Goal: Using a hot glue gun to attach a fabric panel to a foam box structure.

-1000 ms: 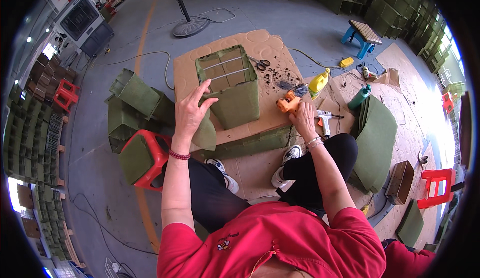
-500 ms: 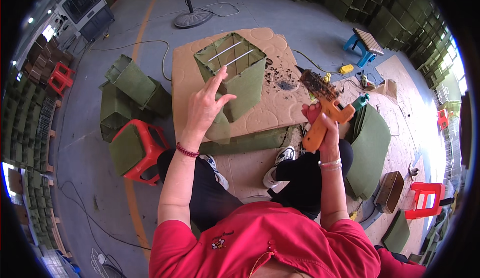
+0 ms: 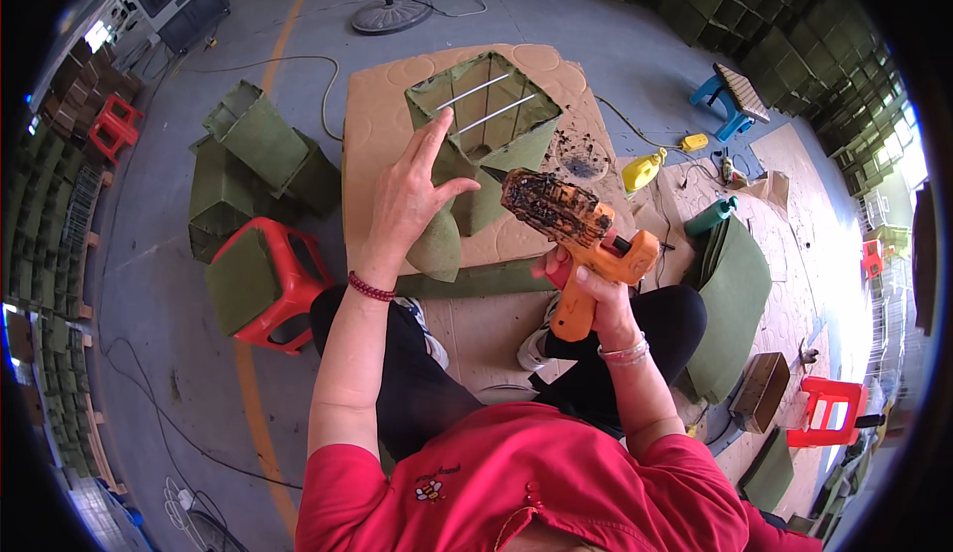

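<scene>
right hand (image 3: 596, 289) grips orange glue gun (image 3: 576, 239) (nozzle blackened).

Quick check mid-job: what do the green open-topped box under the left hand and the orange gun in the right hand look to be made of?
The green open-topped box looks like matte felt or fabric: soft, fuzzy, with drooping flaps; two shiny rods across its mouth suggest a metal wire frame. The orange gun in the right hand looks like moulded plastic, smooth on the handle, its barrel crusted with dark charred residue. The left hand rests on a flap.
</scene>
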A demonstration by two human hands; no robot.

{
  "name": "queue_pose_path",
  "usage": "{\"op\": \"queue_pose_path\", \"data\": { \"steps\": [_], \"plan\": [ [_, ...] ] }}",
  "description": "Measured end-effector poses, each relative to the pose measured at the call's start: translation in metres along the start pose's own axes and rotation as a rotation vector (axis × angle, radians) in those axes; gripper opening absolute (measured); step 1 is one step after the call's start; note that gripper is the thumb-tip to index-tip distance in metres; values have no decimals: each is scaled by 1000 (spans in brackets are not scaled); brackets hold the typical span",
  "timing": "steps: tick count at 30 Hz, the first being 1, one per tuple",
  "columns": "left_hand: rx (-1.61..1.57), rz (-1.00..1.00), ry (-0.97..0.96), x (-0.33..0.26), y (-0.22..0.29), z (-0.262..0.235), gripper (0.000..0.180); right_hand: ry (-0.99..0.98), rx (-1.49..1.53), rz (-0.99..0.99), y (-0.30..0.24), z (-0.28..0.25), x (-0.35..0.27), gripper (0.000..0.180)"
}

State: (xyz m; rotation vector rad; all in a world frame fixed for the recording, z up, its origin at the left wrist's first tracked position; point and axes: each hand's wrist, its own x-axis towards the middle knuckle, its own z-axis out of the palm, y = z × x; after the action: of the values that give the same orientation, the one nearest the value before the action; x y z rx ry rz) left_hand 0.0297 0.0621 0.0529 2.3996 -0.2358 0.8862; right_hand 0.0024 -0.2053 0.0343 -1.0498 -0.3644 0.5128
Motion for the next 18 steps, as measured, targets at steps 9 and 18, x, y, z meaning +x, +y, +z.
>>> {"op": "queue_pose_path", "data": {
  "steps": [9, 18],
  "plan": [
    [10, 36, 16, -1, -5, 1, 92, 42, 56, 2, 10, 3, 4, 39],
    [24, 14, 21, -2, -4, 3, 91, 27, 56, -11, 7, 11, 7, 39]
  ]
}}
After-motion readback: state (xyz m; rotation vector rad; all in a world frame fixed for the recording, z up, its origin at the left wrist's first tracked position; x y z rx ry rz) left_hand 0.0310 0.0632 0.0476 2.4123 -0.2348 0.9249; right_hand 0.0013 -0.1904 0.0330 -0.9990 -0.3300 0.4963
